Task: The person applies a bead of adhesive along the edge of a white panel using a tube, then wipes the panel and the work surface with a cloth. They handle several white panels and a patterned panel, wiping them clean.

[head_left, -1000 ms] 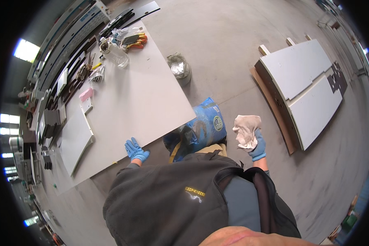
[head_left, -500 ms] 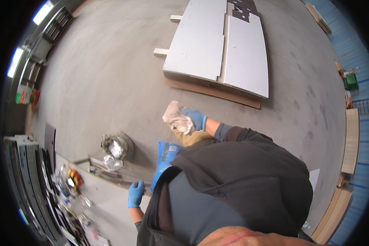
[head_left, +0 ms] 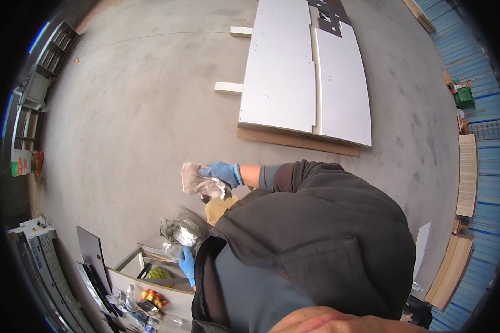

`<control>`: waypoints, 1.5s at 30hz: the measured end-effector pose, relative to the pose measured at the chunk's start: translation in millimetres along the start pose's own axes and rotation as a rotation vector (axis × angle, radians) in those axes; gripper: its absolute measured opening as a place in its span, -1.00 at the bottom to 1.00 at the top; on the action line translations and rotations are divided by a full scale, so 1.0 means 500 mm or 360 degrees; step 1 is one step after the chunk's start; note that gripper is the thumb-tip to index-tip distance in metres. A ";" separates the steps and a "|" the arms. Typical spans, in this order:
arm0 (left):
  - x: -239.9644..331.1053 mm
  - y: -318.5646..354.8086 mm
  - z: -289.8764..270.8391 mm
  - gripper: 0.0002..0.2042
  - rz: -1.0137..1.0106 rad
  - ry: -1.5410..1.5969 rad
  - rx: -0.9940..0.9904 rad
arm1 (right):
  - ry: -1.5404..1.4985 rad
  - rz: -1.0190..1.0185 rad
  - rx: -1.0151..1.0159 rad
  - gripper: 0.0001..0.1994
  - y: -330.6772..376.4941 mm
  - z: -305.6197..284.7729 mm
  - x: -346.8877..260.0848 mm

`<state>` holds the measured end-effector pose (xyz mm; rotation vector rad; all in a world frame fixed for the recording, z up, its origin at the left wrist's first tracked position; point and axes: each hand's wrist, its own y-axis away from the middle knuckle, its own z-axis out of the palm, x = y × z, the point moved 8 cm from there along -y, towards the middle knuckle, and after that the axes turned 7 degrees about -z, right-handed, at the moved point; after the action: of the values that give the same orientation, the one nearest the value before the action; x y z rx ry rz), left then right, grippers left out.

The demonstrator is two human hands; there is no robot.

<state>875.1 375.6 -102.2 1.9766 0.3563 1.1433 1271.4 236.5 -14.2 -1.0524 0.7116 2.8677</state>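
My right hand (head_left: pixel 223 173), in a blue glove, is closed around a crumpled off-white rag (head_left: pixel 195 180). It reaches out to the left across my body, above the floor. My left hand (head_left: pixel 187 265), gloved in blue too, is low beside my jacket, with its fingers pointing away from me and apart. No object shows in it. Just beyond its fingertips is a bin with a greyish plastic liner (head_left: pixel 175 226) and crumpled white material (head_left: pixel 184 236) on top. Whether the left fingers touch the liner, I cannot tell.
Ahead lies a large white panel assembly (head_left: pixel 278 83) on beams. At lower left stands a workbench (head_left: pixel 175 302) with bottles and a red-yellow packet (head_left: pixel 154 298); an open compartment beside it holds a yellow-green round thing (head_left: pixel 159 273). Stacked boards (head_left: pixel 466 175) line the blue wall at right.
My body has turned and shifted left. The right hand has carried the rag left, and the left hand has moved up close to the lined bin. The blue bag has gone out of sight.
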 end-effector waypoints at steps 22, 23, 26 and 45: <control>0.529 -0.551 -0.834 -0.49 0.0252 0.1216 0.2026 | 0.0009 0.0685 -0.0540 -0.32 -1.077 0.423 -0.229; 0.509 -0.555 -0.846 -0.48 0.0045 0.1364 0.2011 | 0.0078 0.0693 -0.0517 -0.32 -1.145 0.463 -0.240; 0.503 -0.529 -0.883 -0.44 0.0059 0.1672 0.2105 | 0.0319 0.0816 -0.0943 -0.34 -1.302 0.647 -0.235; 0.441 -0.602 -1.067 -0.34 -0.0658 0.2007 0.2026 | 0.1325 0.0938 -0.1402 -0.57 -1.707 1.492 0.568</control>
<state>601.2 964.7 -58.1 1.5142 2.4788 1.9676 728.6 1270.8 -40.2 -2.5902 -0.4827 3.1733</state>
